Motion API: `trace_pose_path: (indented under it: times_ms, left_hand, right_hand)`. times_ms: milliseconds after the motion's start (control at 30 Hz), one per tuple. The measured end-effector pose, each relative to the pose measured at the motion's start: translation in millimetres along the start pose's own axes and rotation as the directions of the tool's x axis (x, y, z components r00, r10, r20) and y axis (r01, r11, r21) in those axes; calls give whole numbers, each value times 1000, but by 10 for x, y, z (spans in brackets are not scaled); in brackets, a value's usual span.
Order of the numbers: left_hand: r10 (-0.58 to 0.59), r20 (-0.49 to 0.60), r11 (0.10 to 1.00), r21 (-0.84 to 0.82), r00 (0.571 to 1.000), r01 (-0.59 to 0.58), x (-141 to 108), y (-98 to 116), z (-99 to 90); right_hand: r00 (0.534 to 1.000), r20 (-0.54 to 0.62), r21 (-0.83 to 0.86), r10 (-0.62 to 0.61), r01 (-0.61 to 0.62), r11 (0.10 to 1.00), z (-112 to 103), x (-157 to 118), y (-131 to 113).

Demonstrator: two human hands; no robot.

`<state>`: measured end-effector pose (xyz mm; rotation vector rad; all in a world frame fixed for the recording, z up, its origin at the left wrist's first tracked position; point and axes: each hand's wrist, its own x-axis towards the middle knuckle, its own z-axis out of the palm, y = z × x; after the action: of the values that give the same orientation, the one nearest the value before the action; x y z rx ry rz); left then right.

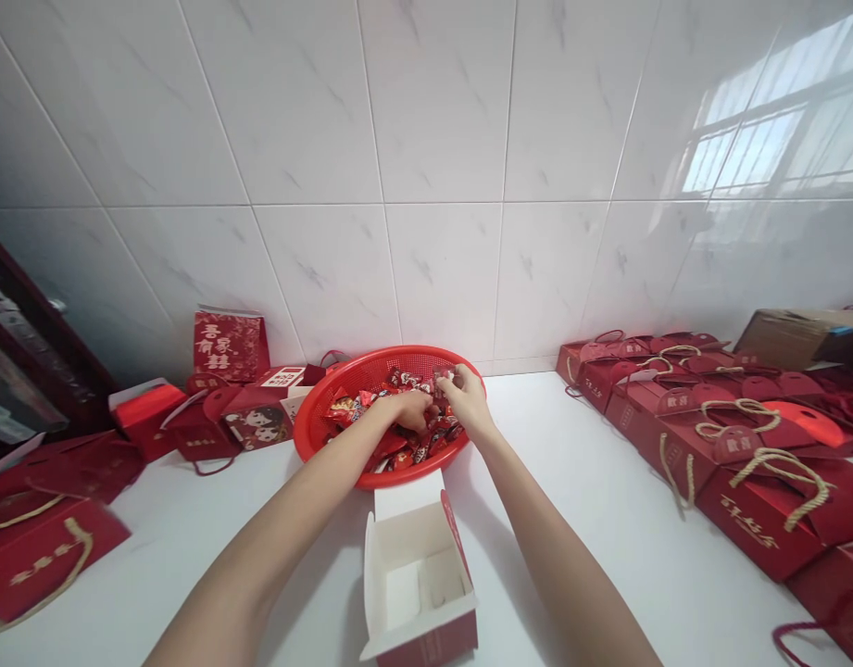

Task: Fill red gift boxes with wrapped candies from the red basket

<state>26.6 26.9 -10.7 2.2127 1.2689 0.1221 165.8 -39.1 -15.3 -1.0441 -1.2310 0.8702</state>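
A red plastic basket full of wrapped candies stands against the tiled wall. Both my hands are inside it. My left hand reaches down among the candies with its fingers bent; whether it grips one is hidden. At the basket's right side, my right hand pinches a small wrapped candy between thumb and fingers. In front of the basket, between my forearms, sits an open box, white inside and dark red outside, its flaps spread. Its inside shows no candies.
Rows of closed red gift boxes with rope handles line the right side. More red boxes stand at the left, one upright by the wall. A brown cardboard box is at the far right, on the white table.
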Motion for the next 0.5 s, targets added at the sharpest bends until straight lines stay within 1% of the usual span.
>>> trace_pose_path:
  times_ms: [67,133,233,300,400,500]
  left_hand:
    - [-10,37,999,34,999,9,-62,36,-69]
    - [1,35,998,59,999,-3,-128,54,-156]
    - [40,-50,996,77,998,-36,-194,30,-271]
    - [43,-109,997,73,993,-36,-196,-18,-313]
    - [20,-173,1000,27,985,-15,-143,-116,-329]
    - [26,-249,998,-48,968,-39,-60,-212,-317]
  right_hand:
    - [1000,-7,-26,0,0,1000,2,1,2]
    - [1000,-10,-26,2,-2,1000,3,1,8]
    - [1000,-14,4,-10,10,1000,4,0,22]
    - [1000,-10,17,-16,16,1000,4,-1,29]
    - [1000,-12,16,-12,12,1000,1,-5,25]
    - [999,-29,17,-21,22,1000,-2,-7,17]
